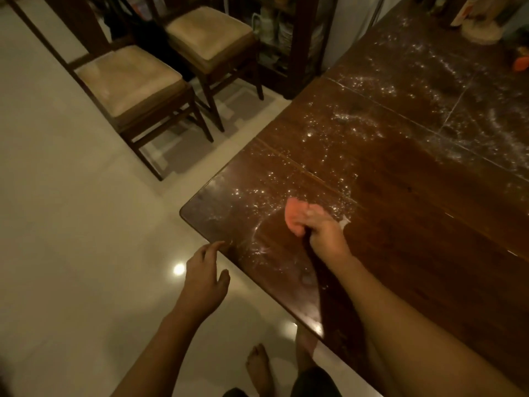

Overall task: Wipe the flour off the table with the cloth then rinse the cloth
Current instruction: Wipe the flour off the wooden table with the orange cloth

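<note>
A dark wooden table (415, 213) fills the right side of the head view. White flour (352, 121) lies scattered over it, thickest toward the far right and around the near left corner. My right hand (323, 230) presses a bunched pink-orange cloth (294, 214) onto the tabletop near that corner, fingers closed over it. A curved smear of flour runs just left of the cloth. My left hand (204, 277) hovers off the table beside its left edge, fingers spread, holding nothing.
Two wooden chairs (134, 84) with beige cushions stand on the pale tiled floor at the left. A dark cabinet (297, 44) is behind them. A pale round-based object (481, 30) and a small orange item (521, 63) sit at the table's far end. My bare feet (257, 365) are below the table edge.
</note>
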